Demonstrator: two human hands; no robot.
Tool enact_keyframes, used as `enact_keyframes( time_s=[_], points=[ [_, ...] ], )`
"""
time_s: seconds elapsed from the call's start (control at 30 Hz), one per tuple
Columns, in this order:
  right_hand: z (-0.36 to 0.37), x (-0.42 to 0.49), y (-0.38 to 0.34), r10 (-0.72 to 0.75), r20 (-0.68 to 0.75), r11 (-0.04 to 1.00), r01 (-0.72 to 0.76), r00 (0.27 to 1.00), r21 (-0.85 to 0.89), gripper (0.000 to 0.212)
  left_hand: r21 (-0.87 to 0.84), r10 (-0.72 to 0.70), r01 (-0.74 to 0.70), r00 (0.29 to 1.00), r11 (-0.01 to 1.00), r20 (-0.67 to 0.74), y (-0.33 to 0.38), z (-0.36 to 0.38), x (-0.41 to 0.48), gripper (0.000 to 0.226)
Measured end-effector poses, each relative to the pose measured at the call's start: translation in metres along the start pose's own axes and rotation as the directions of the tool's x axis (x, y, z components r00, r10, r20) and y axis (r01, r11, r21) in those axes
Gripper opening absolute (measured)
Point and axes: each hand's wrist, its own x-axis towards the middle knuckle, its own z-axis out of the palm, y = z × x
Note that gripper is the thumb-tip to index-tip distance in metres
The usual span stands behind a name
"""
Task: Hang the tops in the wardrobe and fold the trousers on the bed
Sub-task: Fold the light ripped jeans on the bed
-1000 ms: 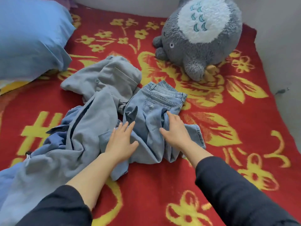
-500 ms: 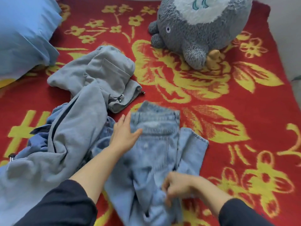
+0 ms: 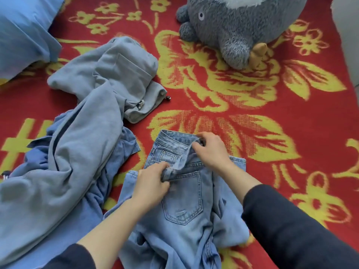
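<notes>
Far out past your left hand [image 3: 153, 181], up at the corner, sits a blue pillow [image 3: 25, 30]. Nearer, just to the left of that hand, a grey-blue garment with a patch pocket [image 3: 81, 121] sprawls over a darker blue one [image 3: 116, 152] — whether these are tops or trousers you can't tell from here, so sort them later.

Your left hand is pinched shut on a bunched fold of the jeans [image 3: 182, 199] near the waistband, just above the back pocket. Your right hand [image 3: 211, 150] is curled over the far corner of the same waistband, fingers tucked into the denim. The jeans lie crumpled on the red and yellow floral bedspread [image 3: 291, 123] directly under and toward you from both hands, legs twisted near your sleeves.

Beyond your right hand, well apart, a grey plush toy [image 3: 233, 30] rests on the spread.

You look to be at the trouser-folding step, still squaring up the waist. Next — pull the waistband taut between both hands, lay it flat, then straighten the tangled legs before making any fold.
</notes>
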Motion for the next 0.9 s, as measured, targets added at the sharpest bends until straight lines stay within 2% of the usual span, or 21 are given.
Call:
enact_keyframes(
  time_s=[0.03, 0.1, 0.2, 0.27, 0.33, 0.4, 0.47, 0.57, 0.6, 0.67, 0.73, 0.8, 0.83, 0.87, 0.9],
  points=[
    [0.003, 0.005, -0.009, -0.038, 0.025, 0.999, 0.039, 0.999, -0.033, 0.051, 0.075, 0.072, -0.080, 0.992, 0.994, 0.101, 0.002, 0.001, -0.010, 0.030],
    [0.012, 0.013, -0.024, -0.111, 0.113, 0.988, 0.122, 0.987, -0.095, 0.065, 0.141, 0.121, -0.162, 0.957, 0.977, 0.263, 0.004, 0.005, -0.028, 0.025],
    [0.031, 0.017, -0.034, -0.115, 0.302, 0.958, 0.186, 0.946, -0.218, 0.089, 0.111, 0.144, -0.196, 0.920, 0.974, 0.365, 0.006, 0.008, -0.046, 0.028],
    [0.044, 0.016, -0.032, -0.078, 0.381, 0.917, 0.216, 0.921, -0.336, 0.106, 0.031, 0.165, -0.197, 0.889, 0.980, 0.427, 0.008, 0.007, -0.052, 0.025],
    [0.057, 0.013, -0.030, -0.033, 0.368, 0.877, 0.203, 0.929, -0.435, 0.119, -0.060, 0.170, -0.162, 0.859, 0.985, 0.483, 0.007, 0.006, -0.055, 0.021],
    [0.067, 0.006, -0.028, 0.025, 0.345, 0.843, 0.165, 0.938, -0.512, 0.122, -0.107, 0.123, -0.078, 0.837, 0.991, 0.534, 0.005, 0.006, -0.059, 0.023],
    [0.075, -0.003, -0.024, 0.114, 0.341, 0.848, 0.088, 0.933, -0.523, 0.111, -0.097, 0.047, 0.010, 0.822, 0.995, 0.567, 0.002, 0.003, -0.065, 0.029],
    [0.073, -0.024, -0.013, 0.174, 0.340, 0.867, 0.019, 0.924, -0.497, 0.057, -0.034, -0.076, 0.124, 0.777, 0.992, 0.624, -0.006, 0.006, -0.083, 0.046],
    [0.070, -0.035, -0.006, 0.215, 0.358, 0.882, -0.024, 0.908, -0.470, 0.041, 0.007, -0.134, 0.169, 0.751, 0.986, 0.647, -0.008, 0.008, -0.092, 0.045],
    [0.061, -0.058, 0.010, 0.329, 0.419, 0.912, -0.171, 0.846, -0.372, 0.019, 0.103, -0.212, 0.193, 0.719, 0.976, 0.662, -0.006, 0.011, -0.111, 0.023],
    [0.041, -0.076, 0.022, 0.413, 0.432, 0.911, -0.356, 0.801, -0.211, 0.011, 0.230, -0.267, 0.162, 0.781, 0.960, 0.564, 0.000, 0.008, -0.125, 0.005],
    [0.009, -0.085, 0.020, 0.437, 0.363, 0.883, -0.469, 0.823, -0.001, 0.018, 0.363, -0.334, 0.186, 0.851, 0.913, 0.405, 0.004, -0.006, -0.127, 0.025],
    [-0.010, -0.087, 0.014, 0.432, 0.327, 0.863, -0.491, 0.840, 0.120, 0.020, 0.361, -0.367, 0.241, 0.868, 0.901, 0.336, 0.008, -0.017, -0.122, 0.031],
    [-0.028, -0.086, 0.006, 0.422, 0.286, 0.843, -0.488, 0.861, 0.226, 0.020, 0.252, -0.404, 0.337, 0.866, 0.907, 0.294, 0.013, -0.031, -0.113, 0.034],
    [-0.044, -0.084, -0.004, 0.412, 0.230, 0.825, -0.468, 0.882, 0.317, 0.016, -0.009, -0.458, 0.482, 0.839, 0.876, 0.294, 0.021, -0.045, -0.101, 0.037]
  ],
)
